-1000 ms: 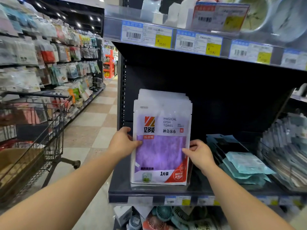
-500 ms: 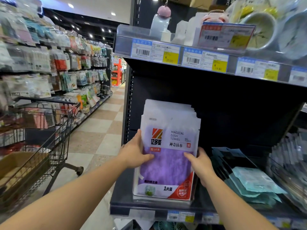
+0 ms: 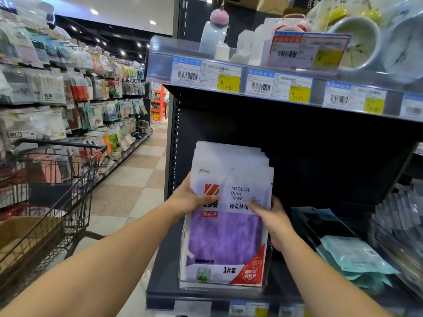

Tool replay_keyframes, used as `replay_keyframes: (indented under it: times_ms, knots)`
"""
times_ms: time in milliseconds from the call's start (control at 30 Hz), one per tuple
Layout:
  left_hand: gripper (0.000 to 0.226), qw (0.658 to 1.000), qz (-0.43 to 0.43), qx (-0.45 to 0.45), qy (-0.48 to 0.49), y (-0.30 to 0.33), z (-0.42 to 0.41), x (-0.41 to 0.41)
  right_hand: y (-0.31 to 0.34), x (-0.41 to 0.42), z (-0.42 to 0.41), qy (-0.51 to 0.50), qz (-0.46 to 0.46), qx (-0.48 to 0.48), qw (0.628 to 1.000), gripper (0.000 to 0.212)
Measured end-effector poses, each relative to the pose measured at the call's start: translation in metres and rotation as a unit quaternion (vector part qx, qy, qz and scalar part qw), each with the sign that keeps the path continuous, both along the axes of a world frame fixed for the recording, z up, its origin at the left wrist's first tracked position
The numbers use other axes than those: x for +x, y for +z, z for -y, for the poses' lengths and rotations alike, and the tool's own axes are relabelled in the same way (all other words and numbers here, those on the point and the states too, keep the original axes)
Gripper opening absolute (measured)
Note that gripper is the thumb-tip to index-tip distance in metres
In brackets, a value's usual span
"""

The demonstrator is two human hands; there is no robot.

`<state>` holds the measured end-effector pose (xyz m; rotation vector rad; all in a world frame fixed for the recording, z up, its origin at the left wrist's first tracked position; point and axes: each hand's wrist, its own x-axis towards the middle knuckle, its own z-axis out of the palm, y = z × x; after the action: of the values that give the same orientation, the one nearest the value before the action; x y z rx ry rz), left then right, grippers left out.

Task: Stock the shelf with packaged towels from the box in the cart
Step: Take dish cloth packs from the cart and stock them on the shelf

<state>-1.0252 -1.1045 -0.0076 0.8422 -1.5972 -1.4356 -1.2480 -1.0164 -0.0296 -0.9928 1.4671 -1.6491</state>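
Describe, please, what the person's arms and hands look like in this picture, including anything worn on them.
Both forearms are bare as far as the frame shows: no sleeves or cuffs come into view. The left hand and the right hand wear no gloves, and no watch, bracelet or ring is visible on either. The fingernails look short and unpainted, though the picture is soft there.

Both hands have slid up the towel packs toward the label
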Motion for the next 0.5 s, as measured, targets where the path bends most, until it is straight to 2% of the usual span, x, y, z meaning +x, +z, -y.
replay_keyframes:
  times_ms: [67,133,200,267,333,400,500]
  knots:
    - [0.066,1.0,0.015,-0.01,-0.01,-0.004,0.004,0.0,-0.001,0.002,0.002,0.0,0.005,-0.007,1.0,0.075]
    - [0.072,0.999,0.027,-0.015,-0.017,-0.005,0.008,0.0,0.0,0.006,0.003,0.005,0.002,0.004,1.0,0.103]
    - [0.076,0.999,0.044,-0.012,-0.023,-0.007,0.011,0.001,0.0,0.009,0.003,0.022,-0.008,0.018,1.0,0.114]
    - [0.08,0.997,0.067,-0.025,-0.027,-0.008,0.012,0.001,0.0,0.009,0.003,0.039,-0.008,0.031,0.999,0.097]
    - [0.081,0.994,0.09,-0.051,-0.03,-0.006,0.012,0.001,0.001,0.007,0.001,0.047,-0.01,0.04,0.998,0.062]
    - [0.084,0.991,0.107,-0.067,-0.03,-0.005,0.01,0.003,0.001,0.005,-0.002,0.043,-0.041,0.049,0.997,0.04]
    - [0.095,0.987,0.139,-0.071,-0.036,-0.017,0.005,0.011,-0.003,0.001,-0.01,0.046,-0.091,0.074,0.992,0.036]
